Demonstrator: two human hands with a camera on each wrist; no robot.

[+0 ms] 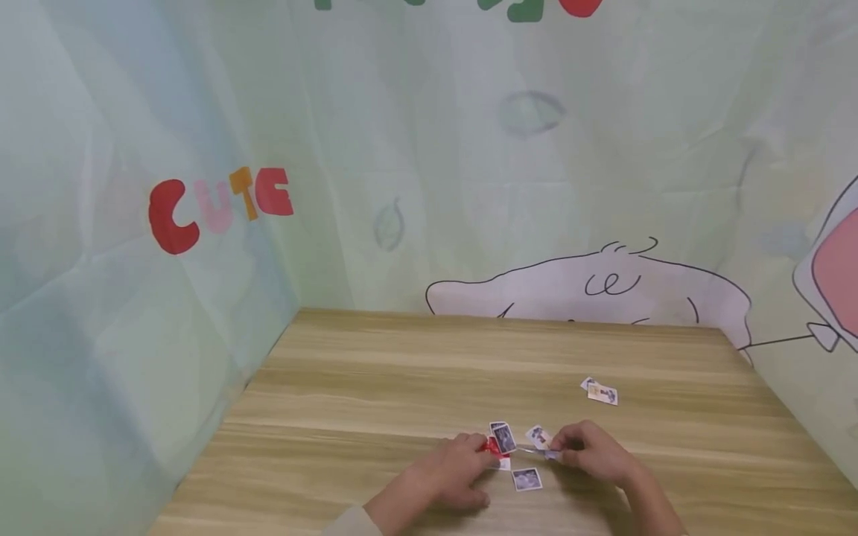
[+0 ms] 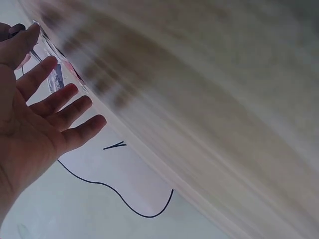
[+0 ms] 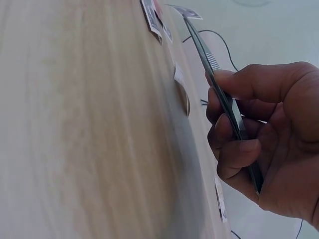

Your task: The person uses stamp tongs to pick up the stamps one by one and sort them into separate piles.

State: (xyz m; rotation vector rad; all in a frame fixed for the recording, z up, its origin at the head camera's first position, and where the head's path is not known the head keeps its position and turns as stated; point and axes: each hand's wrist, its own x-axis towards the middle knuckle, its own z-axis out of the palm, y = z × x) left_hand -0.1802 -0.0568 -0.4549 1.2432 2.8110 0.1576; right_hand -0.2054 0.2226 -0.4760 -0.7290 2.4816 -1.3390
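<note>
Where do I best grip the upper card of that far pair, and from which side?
Likely its right edge, from the right: the upper card lies on the table with its left end overlapping the lower card, while its right end meets no card.

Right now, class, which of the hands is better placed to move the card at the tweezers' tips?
Probably the right hand: it grips the tweezers, whose tips meet that card. The left hand holds no tool, its fingers spread near the red card.

Dark tweezers (image 3: 228, 103), white-bordered grey card (image 1: 526, 479), red paper (image 1: 494, 446), tan streaked table (image 1: 335, 387)
</note>
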